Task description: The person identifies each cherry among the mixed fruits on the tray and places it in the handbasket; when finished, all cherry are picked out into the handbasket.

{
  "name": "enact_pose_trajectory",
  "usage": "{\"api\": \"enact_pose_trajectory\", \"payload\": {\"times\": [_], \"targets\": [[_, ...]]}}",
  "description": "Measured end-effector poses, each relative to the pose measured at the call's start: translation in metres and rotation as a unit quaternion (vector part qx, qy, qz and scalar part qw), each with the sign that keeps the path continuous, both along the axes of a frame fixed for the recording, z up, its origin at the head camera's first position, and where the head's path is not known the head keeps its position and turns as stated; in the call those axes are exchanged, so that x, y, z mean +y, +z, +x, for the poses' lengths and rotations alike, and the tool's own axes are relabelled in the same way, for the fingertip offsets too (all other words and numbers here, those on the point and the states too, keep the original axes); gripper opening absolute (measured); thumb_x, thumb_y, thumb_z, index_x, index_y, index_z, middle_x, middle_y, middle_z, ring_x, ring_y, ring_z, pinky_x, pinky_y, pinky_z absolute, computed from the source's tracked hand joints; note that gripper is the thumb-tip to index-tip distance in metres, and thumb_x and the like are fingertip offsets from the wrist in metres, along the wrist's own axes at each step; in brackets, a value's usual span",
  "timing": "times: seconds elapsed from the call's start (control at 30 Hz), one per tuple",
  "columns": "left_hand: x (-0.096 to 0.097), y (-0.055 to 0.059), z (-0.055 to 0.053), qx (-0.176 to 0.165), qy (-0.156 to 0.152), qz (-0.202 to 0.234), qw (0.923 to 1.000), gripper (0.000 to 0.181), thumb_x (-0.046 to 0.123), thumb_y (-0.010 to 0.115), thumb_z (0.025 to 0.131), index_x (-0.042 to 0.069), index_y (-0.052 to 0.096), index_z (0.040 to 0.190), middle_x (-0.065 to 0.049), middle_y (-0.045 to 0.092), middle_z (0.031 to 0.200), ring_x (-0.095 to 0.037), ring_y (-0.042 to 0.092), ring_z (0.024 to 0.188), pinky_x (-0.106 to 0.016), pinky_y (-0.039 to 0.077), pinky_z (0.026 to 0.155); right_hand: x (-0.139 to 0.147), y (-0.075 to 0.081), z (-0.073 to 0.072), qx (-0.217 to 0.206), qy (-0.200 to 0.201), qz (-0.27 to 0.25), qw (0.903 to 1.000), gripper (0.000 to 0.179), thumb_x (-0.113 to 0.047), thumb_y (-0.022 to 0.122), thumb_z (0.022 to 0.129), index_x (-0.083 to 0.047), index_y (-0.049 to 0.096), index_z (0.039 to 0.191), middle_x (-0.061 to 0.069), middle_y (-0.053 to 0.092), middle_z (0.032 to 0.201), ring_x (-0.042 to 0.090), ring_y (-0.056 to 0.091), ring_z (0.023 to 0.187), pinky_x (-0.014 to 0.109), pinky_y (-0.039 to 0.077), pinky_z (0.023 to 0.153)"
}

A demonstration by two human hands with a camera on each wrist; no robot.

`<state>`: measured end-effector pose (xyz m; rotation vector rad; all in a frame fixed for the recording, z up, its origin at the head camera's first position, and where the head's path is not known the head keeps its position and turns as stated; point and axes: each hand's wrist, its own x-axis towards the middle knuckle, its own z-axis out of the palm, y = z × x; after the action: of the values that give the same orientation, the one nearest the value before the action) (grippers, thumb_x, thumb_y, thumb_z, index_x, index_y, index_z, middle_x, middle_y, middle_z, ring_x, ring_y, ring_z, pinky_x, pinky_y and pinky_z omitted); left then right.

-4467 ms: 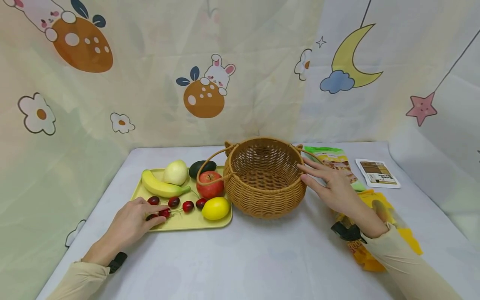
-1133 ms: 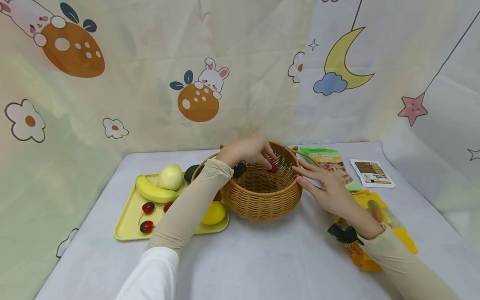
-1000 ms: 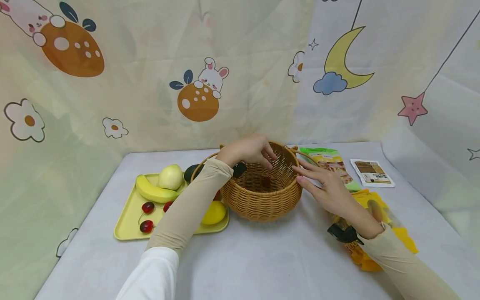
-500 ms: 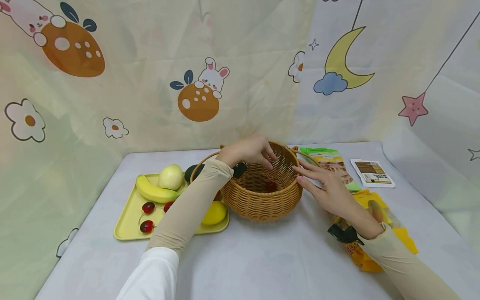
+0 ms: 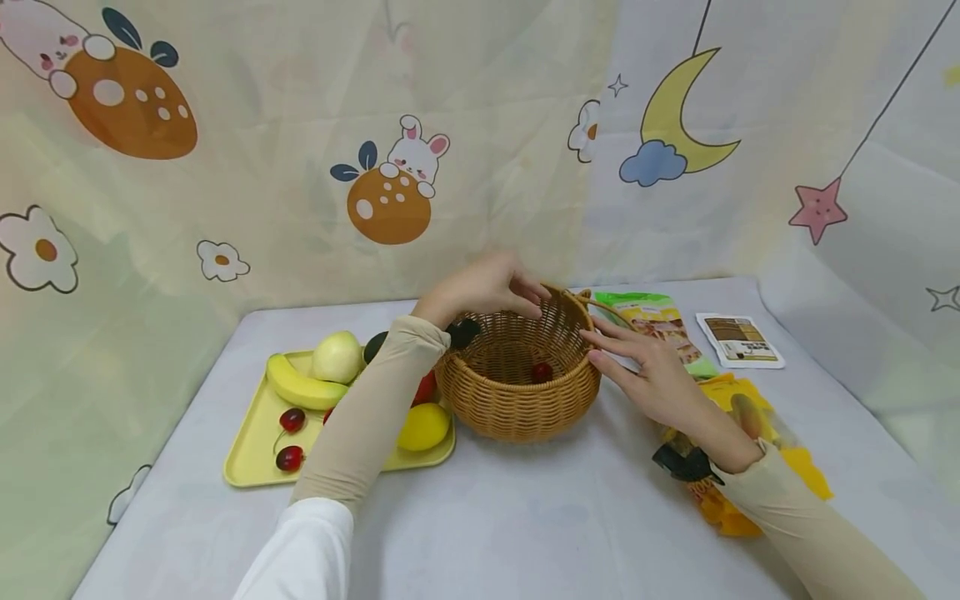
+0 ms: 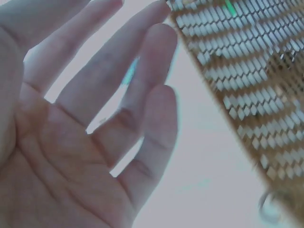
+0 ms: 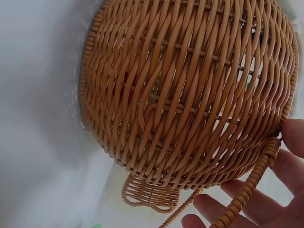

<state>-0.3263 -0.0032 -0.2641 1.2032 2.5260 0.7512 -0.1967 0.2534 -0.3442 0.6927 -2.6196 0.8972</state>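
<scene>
Wicker basket [image 5: 517, 400] | cherry [image 5: 542, 372] inside | left hand [image 5: 483, 287] released above | right hand [image 5: 648, 375] flat on rim

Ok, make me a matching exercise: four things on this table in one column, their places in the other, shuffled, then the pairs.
Things:
1. lemon
2. single cherry
3. right hand
4. brown-and-white packet

Places:
A. inside the wicker basket
B. far right of the table, lying flat
C. on the yellow tray, near corner
D. against the basket's right side

Pairs: 1-C, 2-A, 3-D, 4-B
</scene>
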Motion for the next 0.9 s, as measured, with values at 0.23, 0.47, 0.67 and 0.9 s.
{"api": "enact_pose_trajectory", "payload": {"times": [0.23, 0.47, 0.67, 0.9], "targets": [[-0.031, 0.014, 0.012, -0.013, 0.025, 0.099, 0.9947, 0.033, 0.022, 0.078, 0.093, 0.012, 0.076, 0.125, -0.007, 0.078, 0.118, -0.014, 0.073, 0.108, -0.031, 0.057, 0.093, -0.002, 0.002, 0.0, 0.005, 0.005, -0.003, 1.0, 0.039, -0.022, 0.061, 0.104, -0.011, 0.062, 0.142, 0.014, 0.048, 0.157, 0.007, 0.048, 0.051, 0.026, 0.034, 0.051], [-0.077, 0.009, 0.034, -0.009, 0.055, 0.151, 0.9869, 0.03, 0.025, 0.079, 0.092, 0.022, 0.078, 0.122, -0.001, 0.079, 0.114, -0.011, 0.072, 0.099, -0.031, 0.056, 0.079, -0.002, 0.001, -0.001, 0.005, 0.0, -0.005, 1.0, 0.039, -0.023, 0.061, 0.104, -0.013, 0.062, 0.142, 0.014, 0.048, 0.158, 0.005, 0.043, 0.047, 0.025, 0.031, 0.048], [-0.124, -0.008, 0.058, 0.0, 0.091, 0.121, 0.9885, 0.034, 0.027, 0.08, 0.09, 0.021, 0.077, 0.124, 0.0, 0.079, 0.116, -0.009, 0.07, 0.097, -0.029, 0.056, 0.082, -0.003, -0.001, -0.001, 0.005, -0.005, -0.004, 1.0, 0.039, -0.024, 0.061, 0.104, -0.013, 0.063, 0.142, 0.012, 0.049, 0.157, 0.006, 0.047, 0.053, 0.025, 0.031, 0.048], [-0.174, -0.036, 0.096, -0.002, 0.174, 0.078, 0.9816, 0.032, 0.029, 0.082, 0.088, 0.024, 0.079, 0.12, 0.003, 0.08, 0.109, -0.018, 0.052, 0.069, -0.025, 0.04, 0.056, -0.003, -0.003, 0.001, 0.008, -0.005, -0.003, 1.0, 0.039, -0.023, 0.061, 0.104, -0.014, 0.063, 0.142, 0.013, 0.049, 0.157, 0.005, 0.038, 0.042, 0.024, 0.029, 0.045]]}}
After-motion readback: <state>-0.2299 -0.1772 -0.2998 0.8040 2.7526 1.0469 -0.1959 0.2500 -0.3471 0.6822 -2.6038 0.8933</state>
